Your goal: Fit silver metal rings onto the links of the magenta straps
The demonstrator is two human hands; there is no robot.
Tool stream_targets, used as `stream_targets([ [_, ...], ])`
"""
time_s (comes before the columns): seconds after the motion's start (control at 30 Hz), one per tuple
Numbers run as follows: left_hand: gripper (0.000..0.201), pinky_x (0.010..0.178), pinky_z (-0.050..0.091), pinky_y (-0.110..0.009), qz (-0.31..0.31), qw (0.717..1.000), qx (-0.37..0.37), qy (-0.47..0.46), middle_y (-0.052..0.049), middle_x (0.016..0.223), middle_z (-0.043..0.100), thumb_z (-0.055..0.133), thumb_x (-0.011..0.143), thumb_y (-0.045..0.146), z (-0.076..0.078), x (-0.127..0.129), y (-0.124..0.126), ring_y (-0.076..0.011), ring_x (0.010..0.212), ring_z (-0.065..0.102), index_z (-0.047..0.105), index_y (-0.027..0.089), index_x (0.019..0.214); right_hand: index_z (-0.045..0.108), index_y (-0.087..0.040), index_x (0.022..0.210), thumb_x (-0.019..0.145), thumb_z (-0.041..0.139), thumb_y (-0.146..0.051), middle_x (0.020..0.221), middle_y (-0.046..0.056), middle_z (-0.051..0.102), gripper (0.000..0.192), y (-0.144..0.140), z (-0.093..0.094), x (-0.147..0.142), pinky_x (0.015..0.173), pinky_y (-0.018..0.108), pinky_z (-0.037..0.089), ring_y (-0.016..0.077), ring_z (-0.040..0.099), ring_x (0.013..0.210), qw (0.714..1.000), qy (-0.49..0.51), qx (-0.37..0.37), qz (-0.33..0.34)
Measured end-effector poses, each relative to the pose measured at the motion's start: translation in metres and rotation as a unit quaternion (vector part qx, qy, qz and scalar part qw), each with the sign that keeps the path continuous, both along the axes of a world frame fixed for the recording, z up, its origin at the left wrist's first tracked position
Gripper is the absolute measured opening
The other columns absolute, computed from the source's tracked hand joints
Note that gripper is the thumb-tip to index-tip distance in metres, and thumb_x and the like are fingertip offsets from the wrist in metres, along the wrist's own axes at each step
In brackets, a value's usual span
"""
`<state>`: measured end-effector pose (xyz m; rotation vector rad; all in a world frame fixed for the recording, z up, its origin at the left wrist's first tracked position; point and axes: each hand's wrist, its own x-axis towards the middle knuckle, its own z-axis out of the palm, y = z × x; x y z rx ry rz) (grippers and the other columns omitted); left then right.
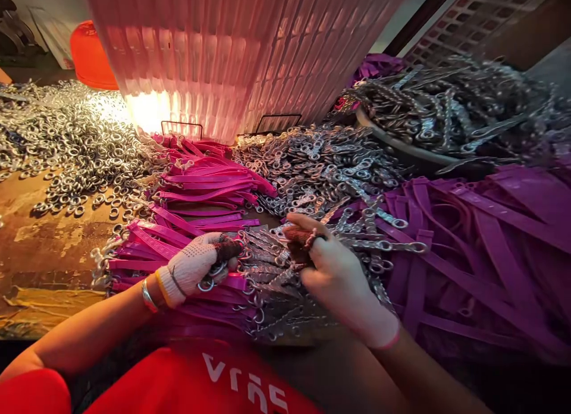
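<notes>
My left hand [194, 268], in a white dotted glove with dark fingertips, is closed on metal rings [207, 285] that poke out below its fingers. It sits over pink straps [147, 241] that have metal rings at their ends. To its right, my right hand [336, 280], also gloved and dark at the fingers, has its fingers curled and the index finger partly stretched. Whatever it pinches is hidden. Beneath and between both hands lie flat, twisted metal chain pieces [259, 256] with ringed ends, some joined to the pink straps.
Loose metal rings [80, 146] heap at the left. More metal pieces [312, 164] pile behind my right hand, and a full basin [401, 143] of them stands back right. Purple straps [482, 241] cover the right side. Corrugated translucent panels [214, 51] rise at the back.
</notes>
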<state>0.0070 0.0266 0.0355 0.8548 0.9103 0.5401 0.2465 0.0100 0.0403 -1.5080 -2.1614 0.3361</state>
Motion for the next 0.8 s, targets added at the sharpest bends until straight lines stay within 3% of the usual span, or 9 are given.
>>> stream_targets([
  [0.1,0.034,0.032,0.024,-0.016,0.027,0.999,0.023,-0.014,0.005,0.047,0.046,0.062,0.087,0.045,-0.002,0.006,-0.007,-0.005,0.034,0.035,0.057,0.015,0.073,0.06,-0.021,0.119,0.076,0.046,-0.006,0.112,0.008,0.07,0.048,-0.016,0.006,-0.023,0.092,0.038,0.051,0.0228,0.065,0.103,0.994,0.088,-0.056,-0.01],
  [0.27,0.038,0.03,0.024,-0.018,0.043,0.997,0.062,0.005,0.006,0.044,0.045,0.06,0.086,0.052,0.003,0.011,-0.016,-0.0067,0.031,0.034,0.054,0.017,0.075,0.066,-0.02,0.108,0.08,0.045,-0.011,0.101,0.008,0.072,0.036,-0.022,-0.001,-0.054,0.086,0.035,0.05,0.0225,0.065,0.095,0.979,0.141,-0.144,0.022],
  [0.43,0.031,0.036,0.03,-0.016,0.008,0.987,0.146,0.071,0.006,0.052,0.052,0.062,0.086,0.046,0.01,0.006,-0.015,-0.0053,0.037,0.04,0.055,0.016,0.079,0.067,-0.018,0.103,0.071,0.043,-0.006,0.095,0.009,0.072,0.042,-0.02,-0.014,-0.059,0.084,0.035,0.049,0.0236,0.063,0.092,0.981,0.133,-0.139,-0.025],
  [0.6,0.022,0.043,0.032,-0.016,-0.003,0.964,0.23,0.134,0.004,0.057,0.054,0.061,0.086,0.034,0.009,-0.001,-0.016,-0.0056,0.045,0.043,0.057,0.015,0.075,0.067,-0.021,0.09,0.072,0.046,-0.009,0.082,0.004,0.069,0.03,-0.025,-0.01,-0.063,0.073,0.028,0.048,0.0191,0.06,0.077,0.982,0.132,-0.135,-0.008],
  [0.7,0.028,0.039,0.029,-0.017,0.003,0.984,0.154,0.092,0.005,0.052,0.049,0.062,0.085,0.038,0.004,0.0,-0.016,-0.006,0.042,0.041,0.054,0.015,0.072,0.067,-0.02,0.08,0.072,0.05,-0.013,0.074,0.004,0.065,0.02,-0.031,-0.007,-0.071,0.067,0.027,0.044,0.0181,0.056,0.071,0.993,0.075,-0.082,-0.03],
  [0.8,0.034,0.037,0.027,-0.016,0.056,0.997,0.039,-0.02,0.006,0.05,0.046,0.067,0.081,0.043,-0.003,0.006,-0.009,-0.0047,0.038,0.036,0.052,0.016,0.069,0.068,-0.018,0.081,0.075,0.053,-0.018,0.078,0.007,0.065,0.016,-0.032,-0.007,-0.077,0.068,0.028,0.043,0.0197,0.056,0.075,0.996,0.052,-0.035,-0.068],
])
